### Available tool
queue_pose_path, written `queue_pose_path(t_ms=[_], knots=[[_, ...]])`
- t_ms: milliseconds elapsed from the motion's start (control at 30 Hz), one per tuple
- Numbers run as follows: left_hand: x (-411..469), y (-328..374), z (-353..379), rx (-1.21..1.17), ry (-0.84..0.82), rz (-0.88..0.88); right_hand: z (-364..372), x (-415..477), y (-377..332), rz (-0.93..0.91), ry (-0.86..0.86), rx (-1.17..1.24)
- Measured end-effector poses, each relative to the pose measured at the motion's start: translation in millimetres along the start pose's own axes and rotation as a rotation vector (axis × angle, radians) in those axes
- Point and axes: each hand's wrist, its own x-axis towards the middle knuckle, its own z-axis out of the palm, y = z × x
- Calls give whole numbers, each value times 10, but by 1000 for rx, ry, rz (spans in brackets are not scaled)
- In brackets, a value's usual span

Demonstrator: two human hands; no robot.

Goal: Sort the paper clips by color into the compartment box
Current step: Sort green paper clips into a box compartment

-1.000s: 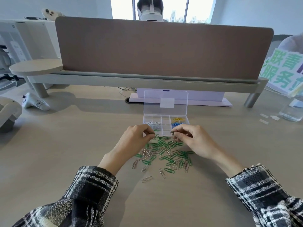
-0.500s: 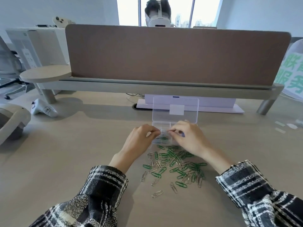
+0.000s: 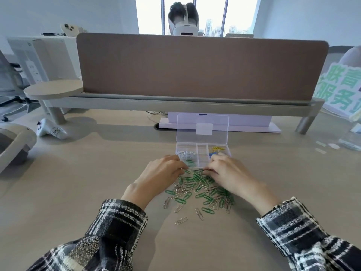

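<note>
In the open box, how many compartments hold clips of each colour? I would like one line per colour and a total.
silver clips: 1 compartment
green clips: 1 compartment
yellow clips: 1 compartment
blue clips: 1 compartment
Total: 4 compartments of the compartment box hold clips.

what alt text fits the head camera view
Two hands, left and right, pick at a pile of green and silver paper clips on a desk, just before an open clear compartment box holding sorted clips.
</note>
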Motion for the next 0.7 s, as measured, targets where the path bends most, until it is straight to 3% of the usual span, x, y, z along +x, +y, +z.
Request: queue_pose_path(t_ms=[333,467,700], knots=[[49,42,28,44,27,14,9,44,-20,29,-3,-7],[53,-22,-54,-1,45,35,-28,35,-23,25,72,37],[44,-51,-160,3,-67,15,69,111,-212,2,111,-19]])
